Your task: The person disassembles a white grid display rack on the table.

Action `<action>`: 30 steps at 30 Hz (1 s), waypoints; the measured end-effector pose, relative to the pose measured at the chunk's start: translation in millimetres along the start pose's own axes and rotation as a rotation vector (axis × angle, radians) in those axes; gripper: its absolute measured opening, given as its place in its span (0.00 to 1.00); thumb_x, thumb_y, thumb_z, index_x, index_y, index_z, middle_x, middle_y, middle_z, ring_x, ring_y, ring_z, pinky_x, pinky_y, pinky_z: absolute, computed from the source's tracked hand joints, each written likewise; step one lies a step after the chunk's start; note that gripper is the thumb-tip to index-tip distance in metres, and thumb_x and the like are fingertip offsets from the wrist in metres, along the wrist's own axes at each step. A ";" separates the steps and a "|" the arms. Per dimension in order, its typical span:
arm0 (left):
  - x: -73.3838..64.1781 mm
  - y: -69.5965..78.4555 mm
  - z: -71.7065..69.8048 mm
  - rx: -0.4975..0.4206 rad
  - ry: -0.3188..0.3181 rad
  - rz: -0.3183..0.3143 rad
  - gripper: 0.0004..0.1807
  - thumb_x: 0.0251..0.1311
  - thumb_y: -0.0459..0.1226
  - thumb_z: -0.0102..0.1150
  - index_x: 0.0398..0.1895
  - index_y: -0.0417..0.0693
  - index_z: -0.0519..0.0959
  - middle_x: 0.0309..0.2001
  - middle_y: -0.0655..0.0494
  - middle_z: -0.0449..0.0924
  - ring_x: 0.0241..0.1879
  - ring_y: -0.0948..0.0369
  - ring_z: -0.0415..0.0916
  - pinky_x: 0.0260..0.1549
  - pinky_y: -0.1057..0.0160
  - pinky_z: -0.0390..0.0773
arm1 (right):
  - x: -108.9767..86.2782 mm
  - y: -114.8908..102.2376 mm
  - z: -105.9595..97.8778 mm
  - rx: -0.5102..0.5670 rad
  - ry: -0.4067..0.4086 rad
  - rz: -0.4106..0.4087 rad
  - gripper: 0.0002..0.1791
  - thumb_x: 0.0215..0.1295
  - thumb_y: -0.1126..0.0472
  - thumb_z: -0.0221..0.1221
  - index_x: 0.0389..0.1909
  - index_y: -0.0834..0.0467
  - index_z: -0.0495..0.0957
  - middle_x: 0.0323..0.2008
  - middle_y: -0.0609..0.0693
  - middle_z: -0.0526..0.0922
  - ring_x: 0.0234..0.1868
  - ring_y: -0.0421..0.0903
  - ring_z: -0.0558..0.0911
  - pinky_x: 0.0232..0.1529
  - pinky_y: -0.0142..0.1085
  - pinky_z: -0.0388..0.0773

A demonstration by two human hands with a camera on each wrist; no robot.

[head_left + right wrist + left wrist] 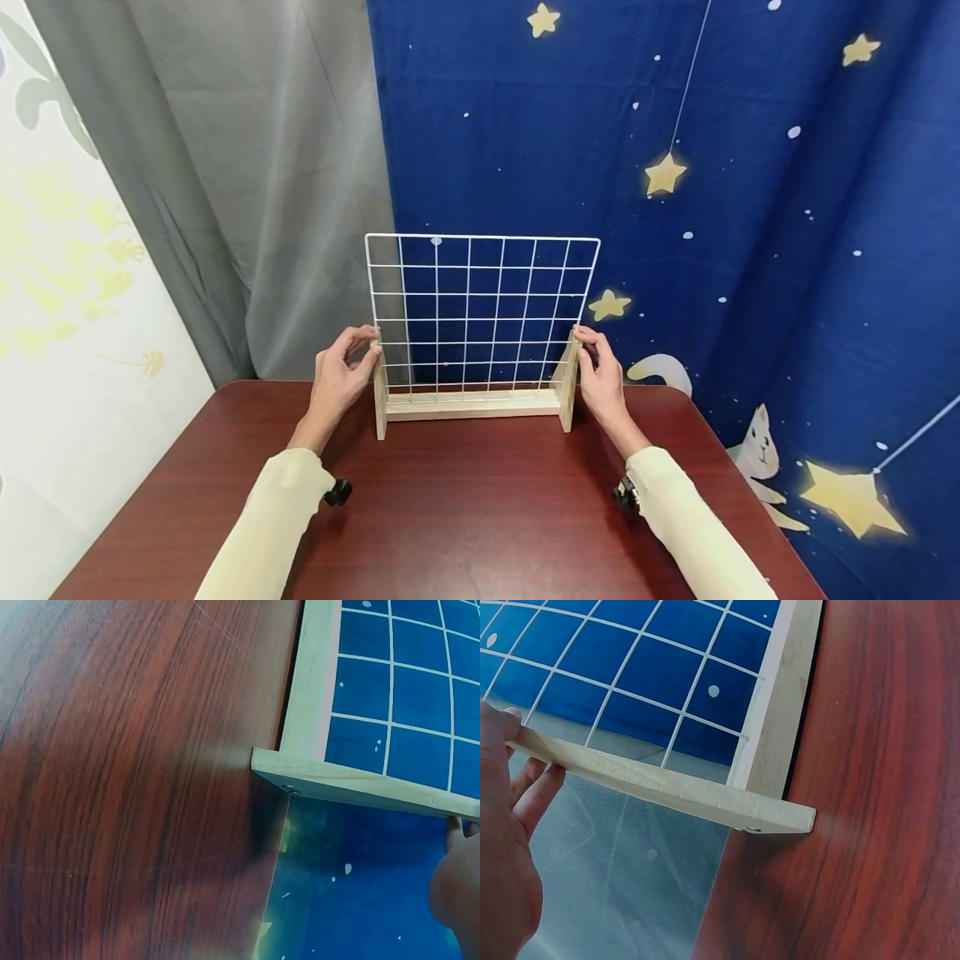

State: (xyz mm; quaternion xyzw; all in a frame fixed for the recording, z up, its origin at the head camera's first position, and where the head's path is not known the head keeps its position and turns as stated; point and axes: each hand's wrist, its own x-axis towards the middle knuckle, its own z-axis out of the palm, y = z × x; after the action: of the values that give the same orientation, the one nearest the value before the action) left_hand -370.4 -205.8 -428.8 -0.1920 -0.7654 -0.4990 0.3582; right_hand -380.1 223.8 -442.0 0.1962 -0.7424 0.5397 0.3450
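A white wire grid panel (483,319) stands upright in a pale wooden stand (472,407) toward the far side of the table. My left hand (345,371) pinches the top of the stand's left side piece (667,782), beside the grid's edge. On the other side, my right hand (602,379) holds the top of the right side piece (360,781) between thumb and fingers. Small metal screw heads show low on the outer face of each side piece in the wrist views. In the right wrist view the hand is mostly cut off by the frame edge.
The stand rests on a reddish-brown wooden table (480,508), close to its far edge. Behind hang a grey curtain (300,167) and a blue curtain with stars (525,150). A pale patterned surface (82,333) is at the left. Small dark devices sit at both wrists.
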 end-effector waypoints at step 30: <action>-39.3 31.6 -36.7 0.025 -0.032 0.114 0.10 0.62 0.22 0.69 0.45 0.32 0.84 0.52 0.35 0.88 0.49 0.74 0.87 0.35 0.80 0.83 | -20.6 -17.4 6.4 -0.044 0.008 -0.016 0.17 0.75 0.79 0.52 0.60 0.69 0.77 0.68 0.62 0.81 0.70 0.61 0.79 0.70 0.21 0.71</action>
State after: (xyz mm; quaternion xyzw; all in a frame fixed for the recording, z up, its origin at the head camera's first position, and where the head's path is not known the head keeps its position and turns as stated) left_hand -310.3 -222.9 -429.1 -0.2388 -0.7651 -0.4650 0.3761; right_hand -356.4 210.1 -446.4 0.1926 -0.7511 0.5212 0.3565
